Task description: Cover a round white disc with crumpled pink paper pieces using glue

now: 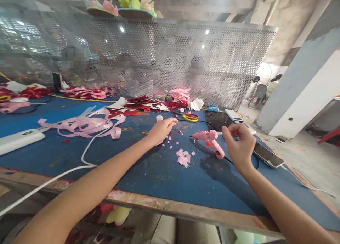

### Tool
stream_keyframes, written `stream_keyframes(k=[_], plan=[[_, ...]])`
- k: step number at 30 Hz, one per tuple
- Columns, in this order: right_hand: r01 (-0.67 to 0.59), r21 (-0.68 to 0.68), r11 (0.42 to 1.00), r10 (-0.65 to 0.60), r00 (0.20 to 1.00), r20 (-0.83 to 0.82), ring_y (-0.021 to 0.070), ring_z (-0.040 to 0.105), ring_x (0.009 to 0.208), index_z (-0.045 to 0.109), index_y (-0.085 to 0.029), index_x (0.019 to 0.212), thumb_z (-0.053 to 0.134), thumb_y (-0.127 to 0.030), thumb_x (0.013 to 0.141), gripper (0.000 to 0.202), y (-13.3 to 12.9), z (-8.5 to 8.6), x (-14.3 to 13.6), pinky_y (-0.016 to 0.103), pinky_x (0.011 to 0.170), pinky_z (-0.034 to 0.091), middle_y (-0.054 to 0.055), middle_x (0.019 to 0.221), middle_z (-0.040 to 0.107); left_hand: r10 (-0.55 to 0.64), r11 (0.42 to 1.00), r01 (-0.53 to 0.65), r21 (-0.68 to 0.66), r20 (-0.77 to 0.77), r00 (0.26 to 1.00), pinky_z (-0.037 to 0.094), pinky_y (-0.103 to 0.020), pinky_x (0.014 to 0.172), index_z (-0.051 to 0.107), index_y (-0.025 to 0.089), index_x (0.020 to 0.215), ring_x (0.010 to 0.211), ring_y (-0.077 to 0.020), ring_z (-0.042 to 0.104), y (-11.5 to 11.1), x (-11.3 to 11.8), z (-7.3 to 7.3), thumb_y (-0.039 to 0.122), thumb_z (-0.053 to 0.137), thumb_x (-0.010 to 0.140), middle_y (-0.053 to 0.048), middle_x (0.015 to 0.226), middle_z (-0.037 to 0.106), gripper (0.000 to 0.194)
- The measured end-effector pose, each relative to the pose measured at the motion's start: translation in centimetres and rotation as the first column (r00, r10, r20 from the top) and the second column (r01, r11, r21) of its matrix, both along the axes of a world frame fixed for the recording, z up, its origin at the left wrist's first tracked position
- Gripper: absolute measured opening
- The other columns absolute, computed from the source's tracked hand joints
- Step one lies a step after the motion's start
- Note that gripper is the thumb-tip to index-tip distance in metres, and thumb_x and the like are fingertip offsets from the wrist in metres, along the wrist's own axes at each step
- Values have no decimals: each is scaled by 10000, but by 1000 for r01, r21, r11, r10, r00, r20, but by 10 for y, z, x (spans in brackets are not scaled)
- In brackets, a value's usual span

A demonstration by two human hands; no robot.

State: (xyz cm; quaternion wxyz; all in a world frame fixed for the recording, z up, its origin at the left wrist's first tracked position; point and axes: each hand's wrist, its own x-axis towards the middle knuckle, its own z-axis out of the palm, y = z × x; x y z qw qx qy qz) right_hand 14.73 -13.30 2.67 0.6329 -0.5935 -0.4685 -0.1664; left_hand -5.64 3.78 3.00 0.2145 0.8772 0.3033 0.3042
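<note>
- L hand (160,131) nr scissors (191,117), fingers bent, can't tell grip
- R hand (240,143) nr glue gun (209,137) rear, fingers curled, ditto
- pink bits (183,158) on table (159,180) btwn

Small ceiling lights glare above a softly lit, hazy room. The right hand (239,142) throws a soft shadow, and wide-angle distortion stretches the edges.

The only view looks from the person's head, above the near edge of the desk (151,173), facing forward and slightly down. It is close to both hands (162,130) and reaches over the desk to the perforated screen (170,49) at the far side.
</note>
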Motion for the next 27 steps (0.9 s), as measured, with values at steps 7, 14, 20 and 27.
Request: stream_keyframes(k=[7, 14, 20, 27], plan=[[-146, -185, 972, 106, 972, -211, 131, 496, 634, 569, -180, 789, 541, -434, 789, 256, 11, 3, 22, 264, 592, 393, 1, 708, 561, -40, 996, 47, 82, -77, 996, 425, -359, 950, 642, 203, 1053, 1041, -215, 609, -10, 5, -2, 189, 440, 853, -52, 1103, 678, 284], [-390, -571, 722, 349, 918, -186, 180, 601, 684, 686, -162, 879, 553, -525, 768, 402, 9, 8, 14, 263, 598, 454, 31, 706, 634, -401, 901, 433, 34, -320, 859, 373, -355, 983, 705, 202, 837, 1103, -242, 551, -25, 10, -8, 227, 675, 743, -75, 1111, 636, 102], [-589, -653, 477, 558, 776, -292, 82, 389, 314, 667, -184, 1093, 478, -480, 841, 432, 9, 7, 11, 201, 340, 337, -73, 416, 381, -470, 867, 499, -16, -364, 804, 324, -343, 1013, 711, 220, 805, 1164, -242, 487, -14, 5, -8, 240, 637, 788, -69, 1159, 596, 78], [-467, -702, 537, 458, 861, -222, 83, 369, 301, 685, -207, 1067, 562, -359, 777, 350, 14, -9, 13, 186, 294, 277, -87, 388, 350, -463, 879, 468, -92, -397, 793, 268, -377, 1049, 678, 189, 696, 1257, -271, 392, -15, 5, -10, 222, 642, 773, -83, 1225, 557, 92]])
